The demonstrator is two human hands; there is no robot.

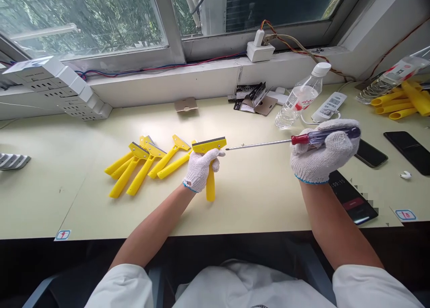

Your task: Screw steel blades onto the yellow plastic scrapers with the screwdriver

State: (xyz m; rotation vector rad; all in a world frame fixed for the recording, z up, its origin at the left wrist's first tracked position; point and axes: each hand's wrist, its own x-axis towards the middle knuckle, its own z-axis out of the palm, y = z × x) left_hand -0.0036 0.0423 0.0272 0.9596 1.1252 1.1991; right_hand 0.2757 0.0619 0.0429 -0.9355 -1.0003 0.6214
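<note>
Yellow scraper (211, 145) sits in left hand (200, 168); phone (353, 199) shows ":09:15".

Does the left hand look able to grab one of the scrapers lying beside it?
Probably not as things stand: the left hand holds another scraper, though the way to the loose scrapers looks free.

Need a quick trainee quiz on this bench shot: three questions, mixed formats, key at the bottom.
1. Multiple choice: what does the right hand hold?
a) a phone
b) a screwdriver
c) a bottle
2. True or false: the left hand is bare.
3. Short answer: on which side of the left hand do the loose yellow scrapers lie?

Key: 1 b; 2 false, it is gloved; 3 left.
</note>
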